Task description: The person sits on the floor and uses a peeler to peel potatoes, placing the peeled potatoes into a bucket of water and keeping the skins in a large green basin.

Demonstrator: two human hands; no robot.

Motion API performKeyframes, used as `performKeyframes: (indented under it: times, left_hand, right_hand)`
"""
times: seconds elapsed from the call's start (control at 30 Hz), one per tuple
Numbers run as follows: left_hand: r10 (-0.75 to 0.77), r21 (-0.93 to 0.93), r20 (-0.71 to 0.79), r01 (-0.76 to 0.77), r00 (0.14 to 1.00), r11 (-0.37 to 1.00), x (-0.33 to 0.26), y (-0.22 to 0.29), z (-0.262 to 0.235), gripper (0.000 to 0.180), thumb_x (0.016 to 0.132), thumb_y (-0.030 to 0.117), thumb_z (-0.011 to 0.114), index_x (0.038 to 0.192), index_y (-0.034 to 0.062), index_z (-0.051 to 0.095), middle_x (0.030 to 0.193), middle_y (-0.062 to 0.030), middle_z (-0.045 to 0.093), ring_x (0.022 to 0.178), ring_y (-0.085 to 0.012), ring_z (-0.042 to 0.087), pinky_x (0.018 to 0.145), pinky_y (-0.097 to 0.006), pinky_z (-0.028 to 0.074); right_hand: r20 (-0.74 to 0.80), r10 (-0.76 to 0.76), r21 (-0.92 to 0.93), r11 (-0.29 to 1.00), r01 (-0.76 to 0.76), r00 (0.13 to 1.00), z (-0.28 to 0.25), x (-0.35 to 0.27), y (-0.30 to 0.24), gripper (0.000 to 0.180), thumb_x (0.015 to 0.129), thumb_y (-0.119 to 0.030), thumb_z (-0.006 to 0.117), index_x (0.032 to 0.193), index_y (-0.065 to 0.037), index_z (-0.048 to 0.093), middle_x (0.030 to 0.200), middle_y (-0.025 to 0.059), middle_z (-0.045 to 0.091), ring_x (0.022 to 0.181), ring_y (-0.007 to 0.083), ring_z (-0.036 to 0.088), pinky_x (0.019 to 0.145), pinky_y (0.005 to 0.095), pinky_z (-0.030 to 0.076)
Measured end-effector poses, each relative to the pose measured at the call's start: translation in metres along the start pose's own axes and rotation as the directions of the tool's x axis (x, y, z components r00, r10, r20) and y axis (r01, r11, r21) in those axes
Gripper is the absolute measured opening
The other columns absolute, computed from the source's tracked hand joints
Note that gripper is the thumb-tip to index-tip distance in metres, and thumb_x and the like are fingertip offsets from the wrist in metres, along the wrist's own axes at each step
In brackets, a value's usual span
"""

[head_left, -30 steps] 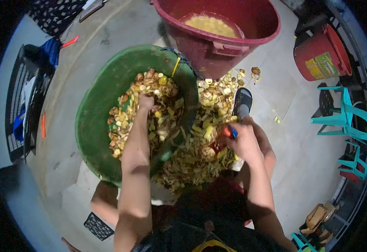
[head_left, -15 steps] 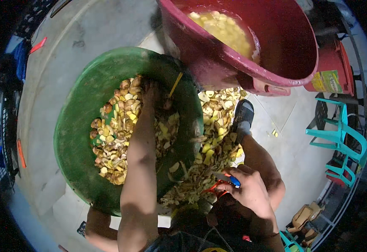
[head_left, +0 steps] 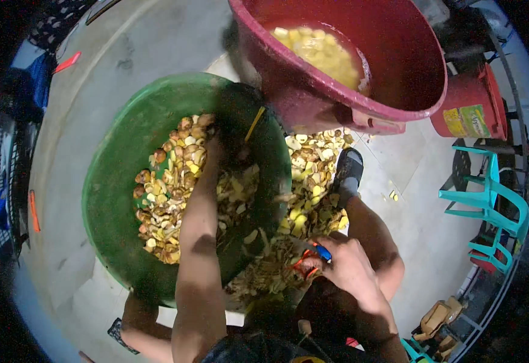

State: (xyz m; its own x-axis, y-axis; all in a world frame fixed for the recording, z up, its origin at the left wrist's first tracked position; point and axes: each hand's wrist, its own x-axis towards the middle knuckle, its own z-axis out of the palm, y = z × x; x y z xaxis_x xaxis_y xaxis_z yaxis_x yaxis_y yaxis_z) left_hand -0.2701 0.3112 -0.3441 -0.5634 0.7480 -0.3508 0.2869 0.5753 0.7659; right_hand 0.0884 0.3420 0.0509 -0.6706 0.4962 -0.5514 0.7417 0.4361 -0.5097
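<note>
My left arm reaches down into a wide green tub (head_left: 110,175), where my left hand (head_left: 215,138) is in deep shadow at the far side of a heap of potato-like pieces and peelings (head_left: 170,215). Its fingers cannot be made out. A few whole brown-skinned tubers (head_left: 142,176) lie along the heap's left edge. Over the tub's near right side, my right hand (head_left: 343,257) is closed on a small tool with blue and orange parts (head_left: 322,252); a thin grey, blade-like end points left. A thin yellow stick-like thing (head_left: 254,124) leans inside the tub.
A large red tub (head_left: 337,91) with pale yellow pieces in cloudy liquid (head_left: 322,54) stands at the far right. Peelings (head_left: 306,166) cover the floor between the green tub and my sandalled foot (head_left: 350,166). Turquoise stools (head_left: 482,196) and a red bucket (head_left: 470,109) stand right.
My right hand has shifted slightly left and its blue and orange tool has turned a little. My left hand stays in the tub, now darker in shadow. The whole view has shifted slightly.
</note>
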Motion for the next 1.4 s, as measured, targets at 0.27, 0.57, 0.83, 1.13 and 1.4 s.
performKeyframes:
  times: [0.27,0.57,0.83,1.13,1.4]
  left_hand:
    - [0.01,-0.901,-0.093,-0.088,0.996,0.426,-0.19,0.118,-0.05,0.046,0.089,0.008,0.064,0.131,0.0095,0.046,0.117,-0.008,0.063,0.101,-0.0171,0.062,0.081,-0.029,0.054]
    - [0.443,-0.847,-0.219,-0.395,0.869,0.356,-0.37,0.231,-0.098,0.058,0.075,-0.009,0.071,0.127,0.0047,0.048,0.121,-0.0082,0.059,0.112,-0.0204,0.058,0.094,-0.035,0.049]
    - [0.463,-0.887,-0.231,-0.38,0.856,0.26,-0.464,0.232,-0.125,0.062,0.073,-0.007,0.076,0.125,-0.0053,0.044,0.123,-0.0155,0.056,0.114,-0.0212,0.056,0.1,-0.035,0.047]
    - [0.505,-0.963,-0.269,-0.221,0.82,-0.154,-0.487,0.197,-0.101,0.052,0.087,0.003,0.062,0.133,-0.0053,0.039,0.131,-0.0188,0.05,0.124,-0.0294,0.05,0.111,-0.043,0.035]
    - [0.411,-0.956,-0.265,-0.294,0.872,0.009,-0.513,0.197,-0.122,0.062,0.077,-0.014,0.063,0.133,-0.0015,0.04,0.122,-0.0133,0.055,0.111,-0.0226,0.058,0.095,-0.035,0.05]
  right_hand:
    - [-0.202,-0.105,0.007,0.994,0.108,0.974,0.033,-0.018,0.002,0.031,0.075,-0.026,0.077,0.096,-0.006,0.065,0.076,0.0227,0.065,0.076,0.0421,0.064,0.068,0.0489,0.051]
    - [-0.523,-0.293,0.003,0.938,0.345,0.8,0.075,-0.061,-0.047,0.034,0.076,-0.023,0.077,0.101,-0.005,0.065,0.086,0.0221,0.064,0.081,0.0407,0.064,0.072,0.0464,0.051]
    - [-0.572,-0.47,-0.124,0.86,0.496,0.673,0.104,-0.111,-0.083,0.036,0.077,-0.025,0.077,0.106,-0.008,0.065,0.084,0.02,0.062,0.08,0.0402,0.063,0.068,0.0459,0.051]
    - [-0.483,-0.468,-0.198,0.882,0.428,0.74,0.129,-0.084,-0.034,0.035,0.071,-0.025,0.082,0.086,0.0,0.063,0.071,0.0204,0.063,0.065,0.0397,0.061,0.061,0.0431,0.049]
    - [-0.462,-0.411,-0.136,0.908,0.395,0.786,0.148,-0.134,-0.074,0.036,0.072,-0.024,0.082,0.096,-0.002,0.066,0.078,0.0225,0.065,0.075,0.0412,0.063,0.067,0.0448,0.051]
